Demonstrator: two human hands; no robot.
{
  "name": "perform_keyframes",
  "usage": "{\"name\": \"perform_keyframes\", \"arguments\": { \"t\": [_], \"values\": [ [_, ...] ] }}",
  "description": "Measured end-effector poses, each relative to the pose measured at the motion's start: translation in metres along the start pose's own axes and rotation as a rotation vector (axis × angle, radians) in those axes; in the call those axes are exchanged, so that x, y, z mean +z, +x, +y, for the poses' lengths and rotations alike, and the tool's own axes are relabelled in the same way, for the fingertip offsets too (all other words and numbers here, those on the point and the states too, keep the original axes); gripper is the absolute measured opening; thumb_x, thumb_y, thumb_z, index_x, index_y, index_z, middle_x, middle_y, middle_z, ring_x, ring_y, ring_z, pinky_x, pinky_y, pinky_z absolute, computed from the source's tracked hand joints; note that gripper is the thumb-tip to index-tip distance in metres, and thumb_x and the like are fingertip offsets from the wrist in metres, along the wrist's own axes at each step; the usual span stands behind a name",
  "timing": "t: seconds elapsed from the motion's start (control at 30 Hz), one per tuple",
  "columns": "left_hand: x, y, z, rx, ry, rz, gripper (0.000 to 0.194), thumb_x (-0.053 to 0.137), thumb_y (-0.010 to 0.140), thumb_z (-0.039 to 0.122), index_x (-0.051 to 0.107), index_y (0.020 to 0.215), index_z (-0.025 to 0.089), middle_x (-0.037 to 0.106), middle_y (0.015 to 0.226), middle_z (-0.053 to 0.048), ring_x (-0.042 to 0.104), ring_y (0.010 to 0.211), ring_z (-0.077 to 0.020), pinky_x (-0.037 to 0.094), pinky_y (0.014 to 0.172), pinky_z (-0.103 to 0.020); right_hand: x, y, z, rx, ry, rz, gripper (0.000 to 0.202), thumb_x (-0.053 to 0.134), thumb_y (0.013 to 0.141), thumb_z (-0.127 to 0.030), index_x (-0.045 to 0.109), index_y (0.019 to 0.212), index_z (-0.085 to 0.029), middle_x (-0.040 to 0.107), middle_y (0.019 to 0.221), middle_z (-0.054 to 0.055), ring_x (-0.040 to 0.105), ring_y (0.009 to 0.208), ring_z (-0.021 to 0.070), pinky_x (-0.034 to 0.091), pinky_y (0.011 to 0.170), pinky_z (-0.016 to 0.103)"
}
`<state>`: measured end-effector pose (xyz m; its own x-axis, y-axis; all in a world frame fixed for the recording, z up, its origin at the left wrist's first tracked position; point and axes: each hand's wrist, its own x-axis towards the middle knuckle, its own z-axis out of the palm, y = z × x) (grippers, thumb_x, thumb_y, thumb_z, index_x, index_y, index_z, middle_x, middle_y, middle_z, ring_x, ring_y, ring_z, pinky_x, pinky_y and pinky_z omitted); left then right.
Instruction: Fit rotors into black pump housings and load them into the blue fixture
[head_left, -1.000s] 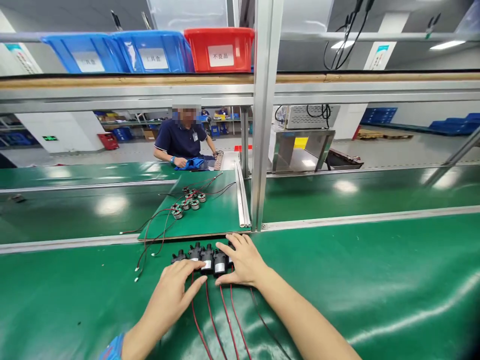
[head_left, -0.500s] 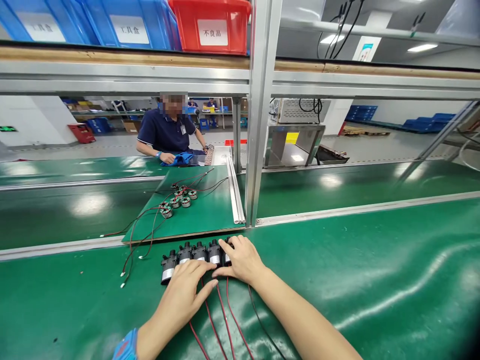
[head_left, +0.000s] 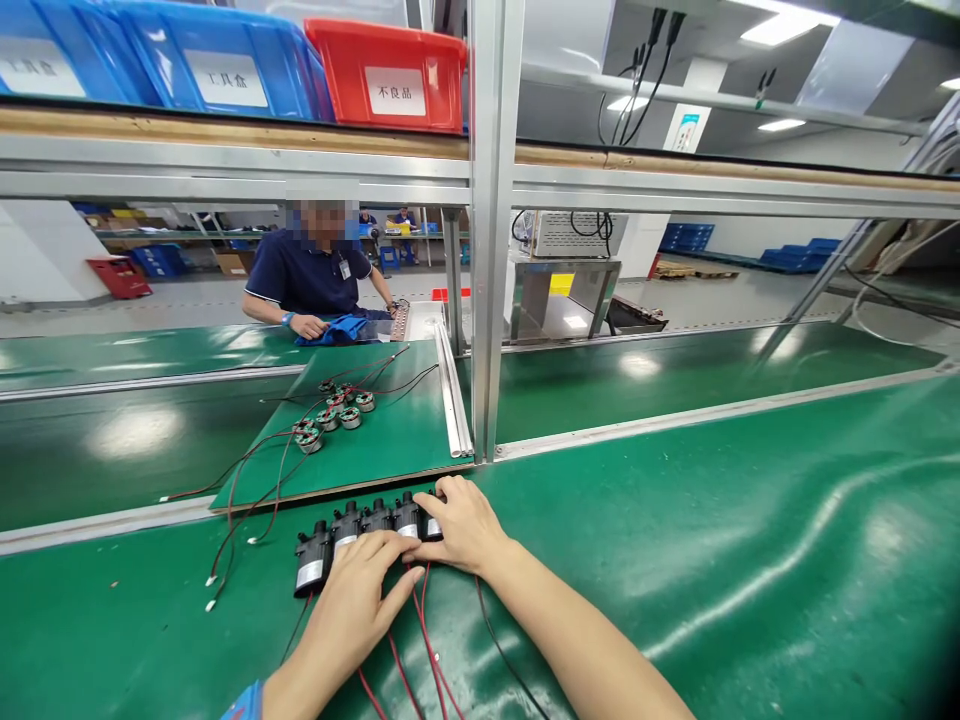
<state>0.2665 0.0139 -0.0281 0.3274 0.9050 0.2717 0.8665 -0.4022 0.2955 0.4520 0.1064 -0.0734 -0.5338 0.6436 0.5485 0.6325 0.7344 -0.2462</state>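
Several black pumps (head_left: 313, 562) with white labels stand side by side in a row on the green bench, spouts upward. Red and black wires (head_left: 421, 630) trail from the row toward me. My left hand (head_left: 369, 585) lies over the near side of the middle pumps, fingers stretched and thumb apart. At the right end, my right hand (head_left: 461, 525) has its thumb and fingers around the rightmost pump (head_left: 433, 526), which they partly hide. The fingertips of both hands are close together.
Beyond the row, a green board (head_left: 382, 450) carries several small round motors (head_left: 328, 418) with wires, plus white tubes (head_left: 452, 400). A metal post (head_left: 491, 250) rises behind it. Blue bins and a red bin (head_left: 386, 75) sit on the shelf above. A co-worker (head_left: 307, 270) sits opposite.
The camera view has turned slightly, so the scene sits further left and a little lower. Both hands keep about the same place on the pumps. A dark wire now shows below the leftmost pump.
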Motion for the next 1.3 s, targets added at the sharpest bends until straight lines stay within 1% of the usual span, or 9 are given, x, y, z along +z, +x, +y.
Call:
{"name": "perform_keyframes", "arguments": {
  "t": [0.3,0.47,0.53,0.67,0.8,0.9,0.97,1.17,1.3],
  "values": [
    [0.001,-0.003,-0.001,-0.053,-0.164,0.057,0.034,0.059,0.093,0.045,0.059,0.120,0.026,0.067,0.117,-0.009,0.065,0.107,-0.0280,0.054,0.093,-0.046,0.005,0.005,-0.004,0.001,-0.059,-0.045,0.075,0.052,0.079,-0.083,0.064,0.113,-0.016,0.057,0.097,0.009,0.051,0.089,0.0244,0.043,0.076,0.036],
    [0.006,0.010,0.018,-0.342,-0.646,0.292,0.073,0.057,0.093,0.052,0.022,0.153,0.028,0.041,0.154,-0.017,0.046,0.140,-0.0308,0.047,0.108,-0.051,-0.041,-0.017,-0.004,0.194,-0.029,0.017,0.074,0.059,0.076,-0.080,0.065,0.116,-0.017,0.058,0.097,0.010,0.054,0.090,0.0255,0.046,0.077,0.038],
    [0.008,0.021,0.046,-0.426,-0.901,0.171,0.071,0.053,0.095,0.053,0.023,0.153,0.027,0.038,0.157,-0.017,0.041,0.144,-0.0296,0.044,0.112,-0.048,-0.071,-0.025,-0.002,0.281,-0.019,0.088,0.075,0.062,0.075,-0.080,0.065,0.118,-0.018,0.058,0.098,0.010,0.054,0.089,0.0253,0.047,0.078,0.038],
    [0.017,0.039,0.134,-0.356,-1.454,-0.381,0.058,0.059,0.092,0.054,0.050,0.139,0.021,0.054,0.146,-0.013,0.054,0.132,-0.0276,0.041,0.113,-0.044,-0.136,-0.041,0.005,0.398,-0.033,0.239,0.074,0.065,0.073,-0.078,0.067,0.118,-0.019,0.056,0.099,0.009,0.055,0.094,0.0248,0.047,0.086,0.038],
    [0.032,0.039,0.223,-0.376,-1.721,-0.697,0.054,0.060,0.090,0.061,0.061,0.126,0.020,0.067,0.114,-0.008,0.062,0.067,-0.0103,0.055,0.076,-0.030,-0.200,-0.075,0.019,0.523,-0.091,0.379,0.071,0.065,0.074,-0.077,0.068,0.116,-0.020,0.054,0.097,0.007,0.055,0.096,0.0232,0.047,0.089,0.036],
    [0.042,0.028,0.267,-0.391,-1.633,-0.767,0.062,0.062,0.086,0.066,0.059,0.128,0.021,0.051,0.073,0.006,0.025,0.045,-0.0025,0.034,0.045,-0.018,-0.257,-0.132,0.035,0.643,-0.161,0.487,0.067,0.066,0.076,-0.074,0.068,0.116,-0.020,0.053,0.095,0.005,0.055,0.092,0.0201,0.048,0.087,0.033],
    [0.048,0.020,0.287,-0.332,-1.531,-0.853,0.066,0.059,0.085,0.070,0.059,0.128,0.021,0.037,0.066,0.009,0.018,0.047,-0.0045,0.024,0.043,-0.017,-0.301,-0.187,0.043,0.752,-0.237,0.523,0.065,0.065,0.079,-0.072,0.069,0.115,-0.019,0.052,0.094,0.004,0.056,0.089,0.0182,0.047,0.086,0.031],
    [0.085,-0.005,0.336,0.040,-1.270,-1.304,0.049,0.067,0.081,0.064,0.072,0.089,0.016,0.052,0.065,0.003,0.042,0.051,-0.0080,0.040,0.053,-0.022,-0.416,-0.393,0.014,1.353,-0.379,0.483,0.052,0.060,0.088,-0.063,0.071,0.115,-0.020,0.056,0.093,0.004,0.055,0.090,0.0175,0.043,0.086,0.029],
    [0.130,-0.045,0.377,0.061,-1.184,-1.588,0.057,0.072,0.072,0.071,0.071,0.072,0.014,0.058,0.060,0.001,0.051,0.050,-0.0092,0.044,0.059,-0.024,-0.432,-0.504,-0.025,1.623,-0.264,0.389,0.055,0.051,0.090,-0.065,0.077,0.097,-0.017,0.061,0.073,0.002,0.055,0.077,0.0172,0.042,0.074,0.028]
  ]
}}
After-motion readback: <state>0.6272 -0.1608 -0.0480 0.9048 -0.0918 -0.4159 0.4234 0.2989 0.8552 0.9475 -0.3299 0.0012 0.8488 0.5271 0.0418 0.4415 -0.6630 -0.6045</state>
